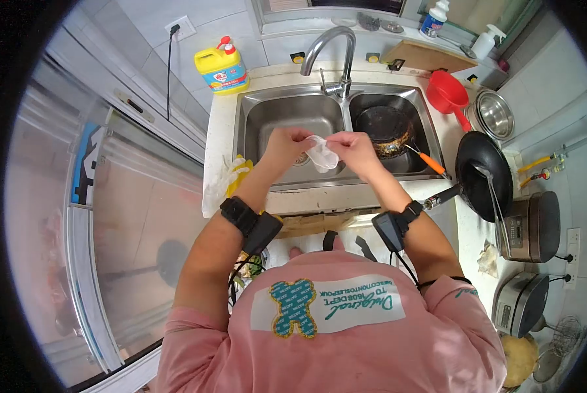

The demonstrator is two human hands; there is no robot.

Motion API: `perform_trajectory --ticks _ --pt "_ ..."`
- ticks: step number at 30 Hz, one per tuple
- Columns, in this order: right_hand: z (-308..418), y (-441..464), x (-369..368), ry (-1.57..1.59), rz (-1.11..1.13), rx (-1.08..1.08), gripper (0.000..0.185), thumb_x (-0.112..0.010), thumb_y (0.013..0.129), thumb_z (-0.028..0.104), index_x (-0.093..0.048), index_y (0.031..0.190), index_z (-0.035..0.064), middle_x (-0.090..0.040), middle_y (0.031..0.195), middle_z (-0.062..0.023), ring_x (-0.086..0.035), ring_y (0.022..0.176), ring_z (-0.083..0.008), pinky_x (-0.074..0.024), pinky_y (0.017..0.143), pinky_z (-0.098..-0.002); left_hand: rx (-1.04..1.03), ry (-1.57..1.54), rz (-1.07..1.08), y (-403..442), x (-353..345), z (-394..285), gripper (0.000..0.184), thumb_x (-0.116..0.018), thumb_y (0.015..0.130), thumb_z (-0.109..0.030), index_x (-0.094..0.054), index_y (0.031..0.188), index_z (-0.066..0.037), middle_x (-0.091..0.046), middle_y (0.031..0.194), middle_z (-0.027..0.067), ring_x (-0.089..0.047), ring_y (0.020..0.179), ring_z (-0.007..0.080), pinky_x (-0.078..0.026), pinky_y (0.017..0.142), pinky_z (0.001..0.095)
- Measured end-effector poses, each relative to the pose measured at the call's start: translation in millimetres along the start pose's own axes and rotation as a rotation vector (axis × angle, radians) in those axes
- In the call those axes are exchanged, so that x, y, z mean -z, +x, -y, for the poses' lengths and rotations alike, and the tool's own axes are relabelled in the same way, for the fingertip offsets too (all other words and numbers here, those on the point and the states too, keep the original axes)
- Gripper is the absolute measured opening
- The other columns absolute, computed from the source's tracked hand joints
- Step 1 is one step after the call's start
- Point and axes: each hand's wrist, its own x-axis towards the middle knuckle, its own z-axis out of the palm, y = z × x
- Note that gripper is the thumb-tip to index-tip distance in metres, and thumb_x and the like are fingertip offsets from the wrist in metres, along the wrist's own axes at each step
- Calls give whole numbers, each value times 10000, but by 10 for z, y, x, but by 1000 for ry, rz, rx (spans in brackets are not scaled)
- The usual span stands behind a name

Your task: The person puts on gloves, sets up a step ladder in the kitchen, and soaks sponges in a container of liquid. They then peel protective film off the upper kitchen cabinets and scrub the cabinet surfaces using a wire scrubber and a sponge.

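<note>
Over the left sink basin [287, 118], my left hand [288, 141] and my right hand [353, 149] pinch a thin, white, see-through pouch [322, 156] between them. It looks like a small mesh or plastic bag; which of the two I cannot tell. My left fingers grip its left edge, and my right fingers hold its upper right side. The pouch hangs a little open below my fingertips. Part of a round drain [301, 159] shows beneath it. In the right basin, a dark pan [385, 128] lies near a tool with an orange handle [431, 162].
A chrome faucet [332, 39] rises behind the basins. A yellow detergent jug [221, 69] stands at the back left; a yellow-and-white crumpled item [237, 175] lies at the left edge. To the right are a red ladle [447, 93], metal bowls [494, 112] and a black wok [480, 164].
</note>
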Motion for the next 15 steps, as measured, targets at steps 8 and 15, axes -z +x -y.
perform_trajectory --ticks 8,15 --pt "271 -162 128 -123 35 -18 196 -620 803 70 -601 980 -10 -611 781 -44 -572 685 -78 -488 581 -215 87 -95 61 -6 -26 -156 194 -654 783 -155 -650 876 15 -618 728 34 -541 613 83 -451 558 233" --pt "110 -98 137 -154 -130 13 136 -607 785 79 -606 890 -7 -614 732 -47 -562 580 -94 -472 512 -216 163 -582 249 -45 -107 -437 257 -640 787 -155 -615 974 21 -633 827 75 -606 700 144 -491 633 278"
